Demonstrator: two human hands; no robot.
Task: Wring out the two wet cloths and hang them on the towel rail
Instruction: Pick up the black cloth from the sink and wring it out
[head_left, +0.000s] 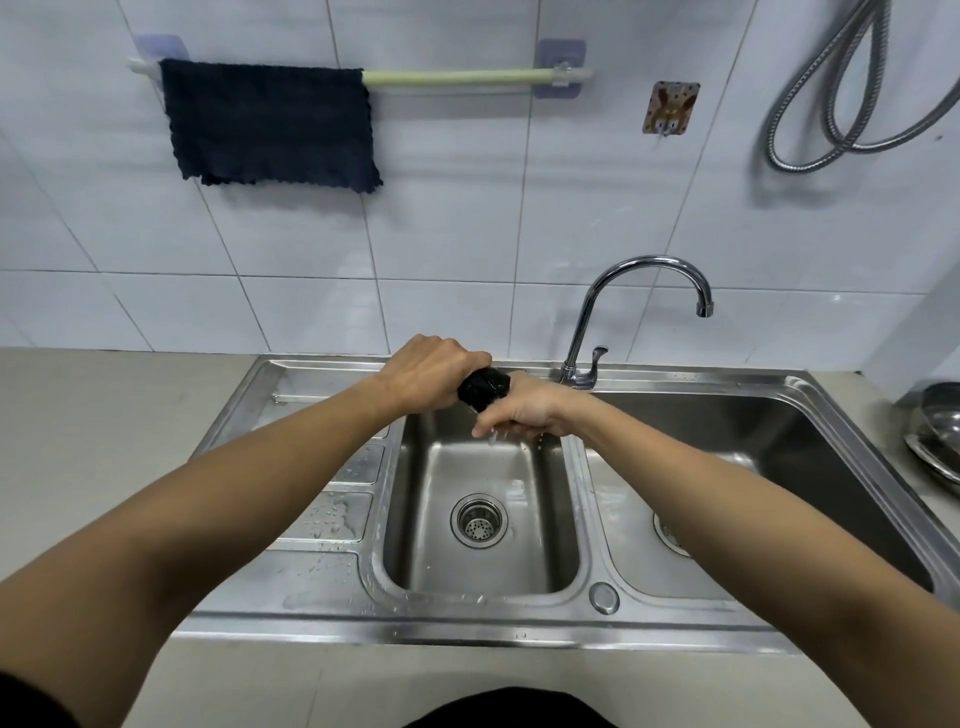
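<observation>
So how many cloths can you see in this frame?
2. One dark cloth hangs on the towel rail; the other cloth is gripped between the left hand and right hand above the sink.

Most of the wrung cloth (484, 388) is hidden inside the left hand (431, 376) and right hand (524, 410). The right basin (779, 447) is partly covered by the right forearm. Steel dishes (937, 436) and hose (841, 88) are cut off by the frame's edges.

White tiled wall (467, 218) rises beyond the hands; a steel sink (322, 597) with 2 basins lies beneath them, set in a beige counter (104, 415).
</observation>
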